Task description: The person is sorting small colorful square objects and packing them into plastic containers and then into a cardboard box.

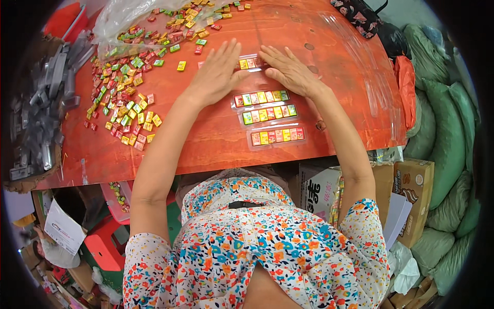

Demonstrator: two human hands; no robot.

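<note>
My left hand (pixel 218 72) lies flat at the left end of a clear plastic tray (pixel 250 63), fingers stretched out and apart. Across from it, my right hand (pixel 289 69) rests at the tray's right end, its fingers also extended. Small red and yellow boxes sit in a row in that tray, partly covered by my hands. Nearer to me lie three more filled clear trays: one (pixel 261 98) just below my hands, a second (pixel 270 114), and a third (pixel 278 136) closest to the table's front edge. Each holds a row of small red, yellow and green boxes.
Loose small boxes (pixel 126 110) spread over the left of the red table (pixel 206 154), some under a clear plastic bag (pixel 121 26). Clear empty trays (pixel 38 113) are heaped at the far left, others (pixel 378 87) at right. Green sacks (pixel 442 139) and a cardboard box (pixel 414 195) stand right.
</note>
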